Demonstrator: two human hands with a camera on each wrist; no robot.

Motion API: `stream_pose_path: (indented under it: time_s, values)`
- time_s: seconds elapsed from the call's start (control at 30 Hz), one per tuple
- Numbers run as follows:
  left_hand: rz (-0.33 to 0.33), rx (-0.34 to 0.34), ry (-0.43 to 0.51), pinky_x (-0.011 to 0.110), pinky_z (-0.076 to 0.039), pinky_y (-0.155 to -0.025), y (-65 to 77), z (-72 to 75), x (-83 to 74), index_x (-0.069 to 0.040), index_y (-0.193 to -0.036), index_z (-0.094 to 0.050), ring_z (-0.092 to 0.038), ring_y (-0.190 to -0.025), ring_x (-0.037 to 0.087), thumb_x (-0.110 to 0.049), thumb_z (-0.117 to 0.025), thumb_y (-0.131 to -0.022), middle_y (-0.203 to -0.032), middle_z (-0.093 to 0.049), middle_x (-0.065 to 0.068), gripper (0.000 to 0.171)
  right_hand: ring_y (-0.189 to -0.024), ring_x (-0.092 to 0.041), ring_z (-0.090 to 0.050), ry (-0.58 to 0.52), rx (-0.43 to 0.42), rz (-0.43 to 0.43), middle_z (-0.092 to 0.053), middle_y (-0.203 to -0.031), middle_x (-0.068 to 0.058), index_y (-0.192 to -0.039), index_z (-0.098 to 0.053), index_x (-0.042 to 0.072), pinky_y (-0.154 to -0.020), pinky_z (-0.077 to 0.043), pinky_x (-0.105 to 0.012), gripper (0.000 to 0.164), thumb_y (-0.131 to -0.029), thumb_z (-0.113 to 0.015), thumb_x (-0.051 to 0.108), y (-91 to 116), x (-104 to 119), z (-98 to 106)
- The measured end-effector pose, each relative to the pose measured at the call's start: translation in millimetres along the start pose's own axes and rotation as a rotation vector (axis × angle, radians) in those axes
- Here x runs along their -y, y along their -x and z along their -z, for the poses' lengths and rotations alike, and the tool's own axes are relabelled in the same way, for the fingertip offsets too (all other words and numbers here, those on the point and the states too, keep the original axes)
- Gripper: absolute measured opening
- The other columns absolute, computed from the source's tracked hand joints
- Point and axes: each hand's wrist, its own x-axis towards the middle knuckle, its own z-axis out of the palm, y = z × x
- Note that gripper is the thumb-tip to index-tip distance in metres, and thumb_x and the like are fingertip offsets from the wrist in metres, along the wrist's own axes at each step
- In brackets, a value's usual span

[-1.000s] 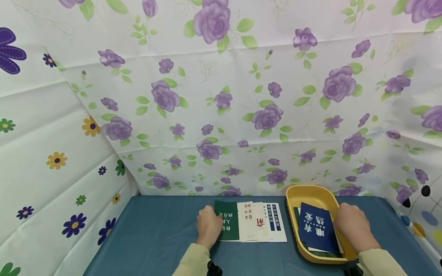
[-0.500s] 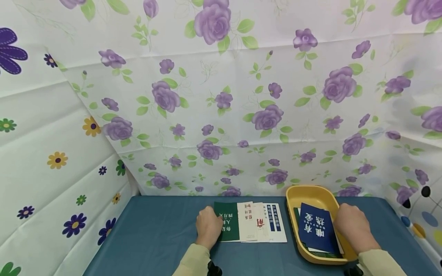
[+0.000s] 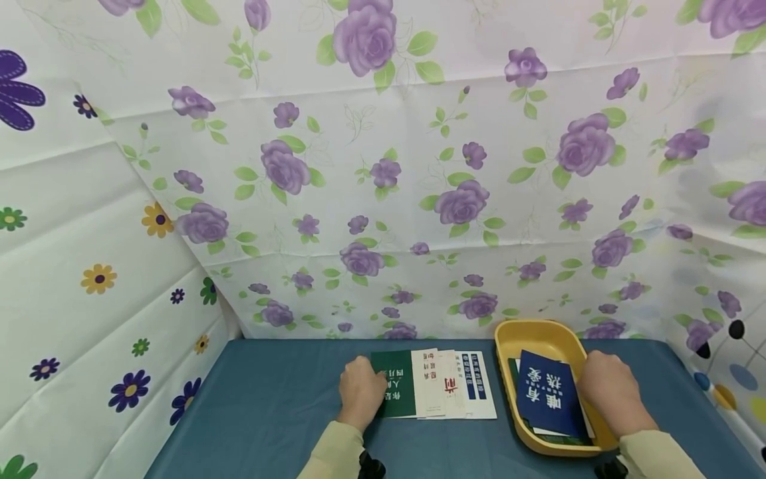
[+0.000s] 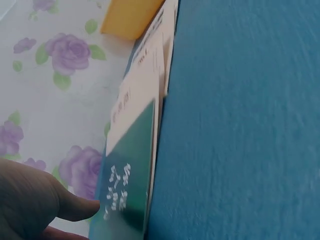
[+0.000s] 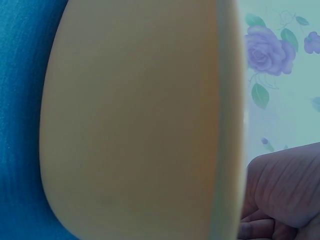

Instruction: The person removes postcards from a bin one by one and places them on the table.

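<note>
Head view: pale sleeves (image 3: pixel 332 452) stretch nearest over a blue worktop (image 3: pixel 269 399). Left hand (image 3: pixel 362 396), curled, meets the 9 o'clock edge of a green booklet (image 3: pixel 395 386) overlapping pale booklets (image 3: pixel 445 386). Right hand (image 3: pixel 613 392), also curled, sits at the 3 o'clock rim of a yellow tray (image 3: pixel 541 338) holding a navy booklet (image 3: pixel 547 392). Whether the hands grip cannot be told. Purple-flowered cloth (image 3: pixel 359 199) hangs beyond, at 12 o'clock.
</note>
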Motion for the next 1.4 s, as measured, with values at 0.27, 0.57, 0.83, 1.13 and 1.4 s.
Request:
stream_pose_path:
  time_s: [0.27, 0.57, 0.83, 1.13, 1.4]
  values:
    - [-0.099, -0.092, -0.042, 0.045, -0.049, -0.067, 2.4, 1.6, -35.5, 0.003, -0.104, -0.062, -0.055, -0.090, 0.031, -0.030, -0.074, -0.079, -0.097, -0.055, 0.016, 0.043, -0.057, -0.022, -0.049, -0.004, -0.005, 0.004, -0.050, -0.066, -0.010, -0.082, -0.054, -0.006, -0.049, -0.043, -0.033, 0.009, -0.082, -0.056, 0.003, 0, 0, 0]
    - [-0.272, -0.100, 0.096, 0.038, -0.046, -0.082, 11.9, 5.3, -94.9, 0.003, -0.122, -0.053, -0.047, -0.113, 0.030, -0.033, -0.070, -0.082, -0.121, -0.049, 0.019, 0.056, -0.056, -0.022, -0.049, -0.011, -0.002, 0.002, -0.050, -0.064, -0.009, -0.079, -0.054, -0.006, -0.049, -0.043, -0.032, 0.009, -0.082, -0.056, 0.002, -1, -1, -1]
    - [-0.400, -0.070, 0.093, 0.040, -0.038, -0.094, 26.8, -6.6, -135.3, 0.000, -0.123, -0.054, -0.040, -0.124, 0.030, -0.040, -0.069, -0.082, -0.130, -0.046, 0.019, 0.059, -0.055, -0.021, -0.050, -0.015, 0.002, 0.005, -0.050, -0.063, -0.009, -0.078, -0.054, -0.006, -0.049, -0.044, -0.032, 0.010, -0.082, -0.057, 0.003, -1, -2, -1]
    - [-0.516, -0.010, 0.051, 0.036, -0.038, -0.094, 50.3, -29.6, -168.6, -0.001, -0.124, -0.053, -0.034, -0.128, 0.030, -0.046, -0.065, -0.084, -0.135, -0.041, 0.019, 0.062, -0.056, -0.021, -0.051, -0.013, 0.004, 0.008, -0.051, -0.064, -0.009, -0.083, -0.054, -0.008, -0.050, -0.045, -0.033, 0.012, -0.083, -0.057, 0.004, -1, 1, 1]
    - [-0.577, 0.035, -0.043, 0.024, -0.038, -0.091, 67.4, -48.9, -198.7, -0.005, -0.126, -0.050, -0.037, -0.120, 0.015, -0.056, -0.061, -0.083, -0.128, -0.041, 0.007, 0.068, -0.056, -0.021, -0.051, -0.014, 0.009, 0.006, -0.052, -0.064, -0.009, -0.084, -0.055, -0.009, -0.050, -0.047, -0.035, 0.013, -0.082, -0.057, 0.004, -1, 0, 0]
